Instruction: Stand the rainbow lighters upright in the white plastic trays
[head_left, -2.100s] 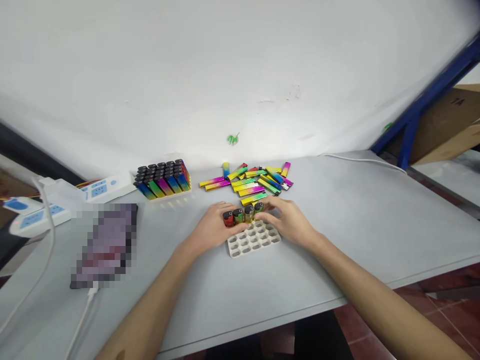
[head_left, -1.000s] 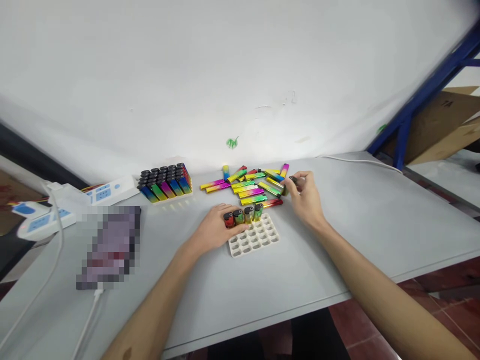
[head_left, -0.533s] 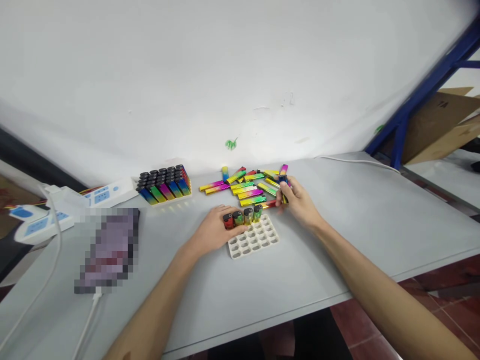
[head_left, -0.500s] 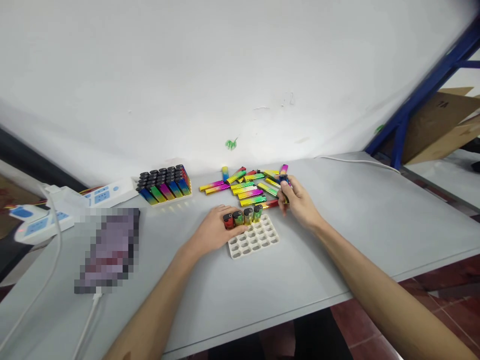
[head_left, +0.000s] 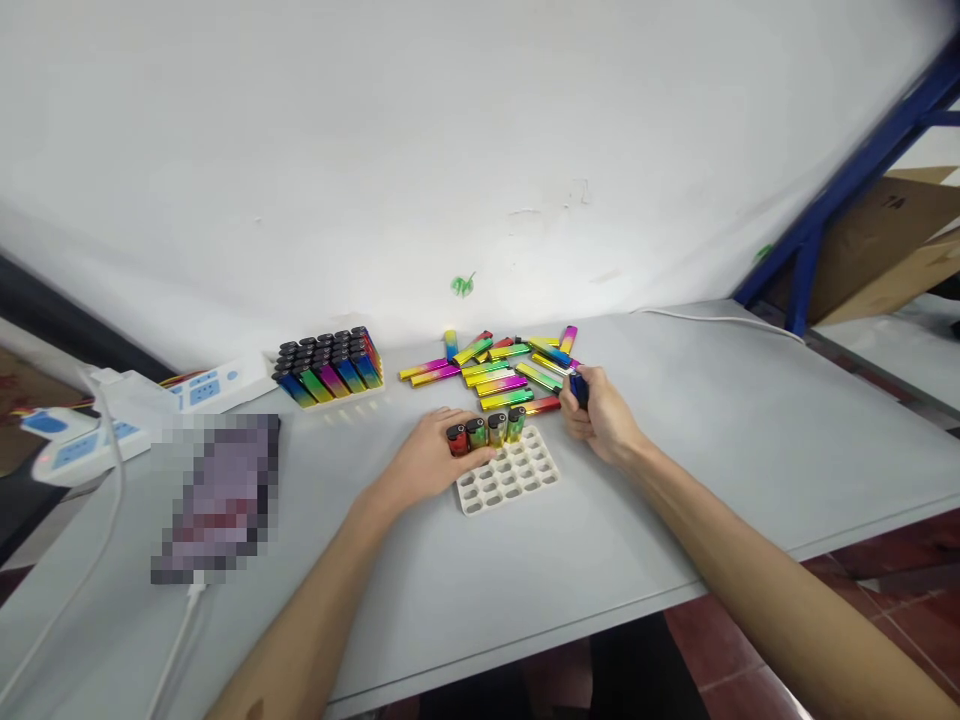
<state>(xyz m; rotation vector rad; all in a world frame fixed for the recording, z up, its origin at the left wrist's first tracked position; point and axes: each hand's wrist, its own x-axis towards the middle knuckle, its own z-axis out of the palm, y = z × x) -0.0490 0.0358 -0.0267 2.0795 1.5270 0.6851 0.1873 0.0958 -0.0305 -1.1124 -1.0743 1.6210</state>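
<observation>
A white tray with rows of oval holes (head_left: pixel 512 482) lies on the grey table. Several lighters (head_left: pixel 496 430) stand upright in its back row, their black tops up. Around the left end of that row is my left hand (head_left: pixel 435 455), its thumb along the front and its fingers behind, touching the red lighter (head_left: pixel 457 441). My right hand (head_left: pixel 600 412), right of the tray, is closed on a dark blue lighter (head_left: pixel 578 388). Behind the tray lies a loose pile of shiny multicoloured lighters (head_left: pixel 501 386).
A full tray of upright lighters (head_left: pixel 328 368) stands at the back left. Left of it are power strips (head_left: pixel 202 390) with white cables. A pixelated dark object (head_left: pixel 221 500) lies at the left. Beyond the blue frame (head_left: pixel 806 270) are cardboard boxes (head_left: pixel 870 240).
My right hand has drawn slightly back from the pile with the blue lighter, its fingers now curled more tightly round it. My left hand has stayed at the row.
</observation>
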